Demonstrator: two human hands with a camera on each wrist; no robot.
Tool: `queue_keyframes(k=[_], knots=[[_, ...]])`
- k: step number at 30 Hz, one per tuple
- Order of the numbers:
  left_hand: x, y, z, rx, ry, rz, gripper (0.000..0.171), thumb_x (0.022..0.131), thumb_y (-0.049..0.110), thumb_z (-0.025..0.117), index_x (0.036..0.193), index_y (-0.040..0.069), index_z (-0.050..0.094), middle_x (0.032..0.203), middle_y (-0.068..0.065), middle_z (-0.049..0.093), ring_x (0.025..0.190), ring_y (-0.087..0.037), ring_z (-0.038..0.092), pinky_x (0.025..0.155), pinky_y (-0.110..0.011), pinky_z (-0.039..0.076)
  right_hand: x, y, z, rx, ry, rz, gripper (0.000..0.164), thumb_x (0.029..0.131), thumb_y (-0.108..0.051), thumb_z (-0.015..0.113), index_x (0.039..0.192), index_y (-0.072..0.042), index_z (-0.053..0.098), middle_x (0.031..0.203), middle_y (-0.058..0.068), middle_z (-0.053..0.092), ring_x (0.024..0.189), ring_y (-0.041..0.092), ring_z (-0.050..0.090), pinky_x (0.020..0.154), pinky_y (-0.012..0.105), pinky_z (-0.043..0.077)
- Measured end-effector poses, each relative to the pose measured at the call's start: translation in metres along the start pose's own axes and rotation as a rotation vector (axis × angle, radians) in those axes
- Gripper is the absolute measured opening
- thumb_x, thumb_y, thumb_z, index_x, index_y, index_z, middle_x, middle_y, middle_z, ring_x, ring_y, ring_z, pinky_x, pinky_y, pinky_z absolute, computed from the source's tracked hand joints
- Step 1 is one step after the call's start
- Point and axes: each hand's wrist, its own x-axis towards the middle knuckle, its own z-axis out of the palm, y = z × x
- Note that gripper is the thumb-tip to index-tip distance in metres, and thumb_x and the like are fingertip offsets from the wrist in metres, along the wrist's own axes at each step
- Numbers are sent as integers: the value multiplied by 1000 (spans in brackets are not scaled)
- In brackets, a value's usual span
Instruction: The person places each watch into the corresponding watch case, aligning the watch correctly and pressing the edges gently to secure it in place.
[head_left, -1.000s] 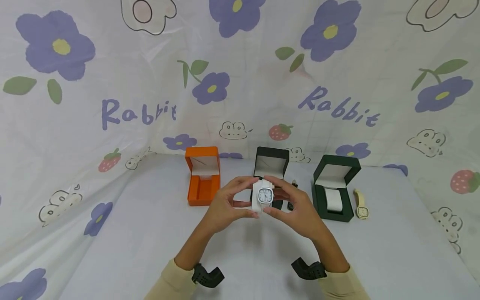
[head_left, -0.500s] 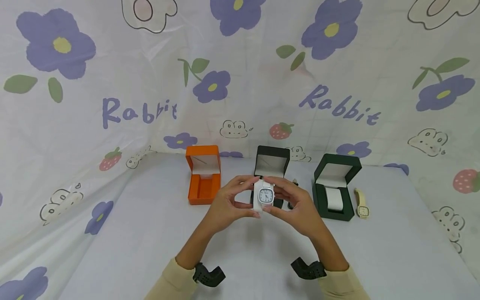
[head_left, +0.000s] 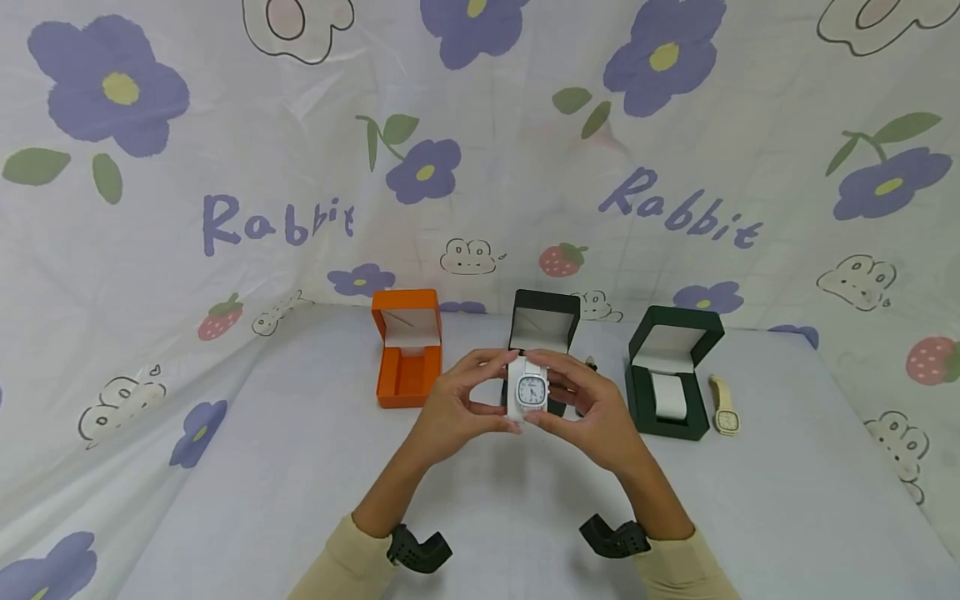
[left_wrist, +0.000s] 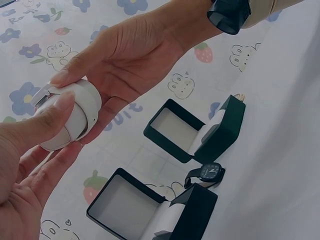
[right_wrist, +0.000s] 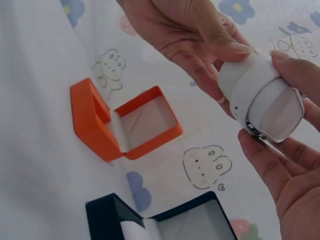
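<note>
A white wristwatch (head_left: 532,390) with a squarish face is wrapped round a white cushion (head_left: 515,402), held up above the table between both hands. My left hand (head_left: 459,408) pinches the cushion's left end between thumb and fingers. From the other side my right hand (head_left: 588,408) pinches the watch and cushion, thumb at the lower edge and fingertips at the top. In the right wrist view the white strap (right_wrist: 257,97) lies round the cushion (right_wrist: 232,77). Behind the hands stands an open black watch box (head_left: 544,321), its lower part mostly hidden.
An open orange box (head_left: 408,379) stands at left. At right is an open dark green box (head_left: 667,425) holding a white cushion (head_left: 668,397), with a gold-coloured watch (head_left: 725,408) beside it. A black watch (left_wrist: 211,172) lies between the two dark boxes.
Both hands stay nearly still round the watch and cushion. The watch has shifted very slightly, and its lower strap shows less below the face. The boxes have not moved.
</note>
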Motion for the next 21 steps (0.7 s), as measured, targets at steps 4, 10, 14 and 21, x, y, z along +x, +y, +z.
queue_keyframes(k=[4,10,14,21], knots=[[0,1,2,2,8,24,78,76,4,88,146,20,58,142,4,52,128,-24,57,78,-38,63,1,-2,1,3,7,3,68,82,4,82,143,-13,57,142,6,57,120,27,63,100,30,53],[0,3,2,2,10,32,81,74,-5,87,145,22,59,144,2,51,130,-26,55,80,-37,62,2,-4,0,1,15,-8,67,82,5,82,142,-12,59,135,8,60,114,24,66,97,30,55],[1,5,1,2,-7,38,79,75,-4,87,146,17,58,145,3,50,131,-26,54,79,-37,62,3,-2,0,2,9,-4,66,82,5,81,141,-13,59,130,7,62,111,23,67,96,30,56],[-1,5,-1,-8,-31,36,78,76,2,87,147,14,56,146,4,50,134,-25,52,79,-38,62,1,-2,0,-3,-1,14,65,83,4,81,142,-13,59,126,7,63,107,25,67,96,29,56]])
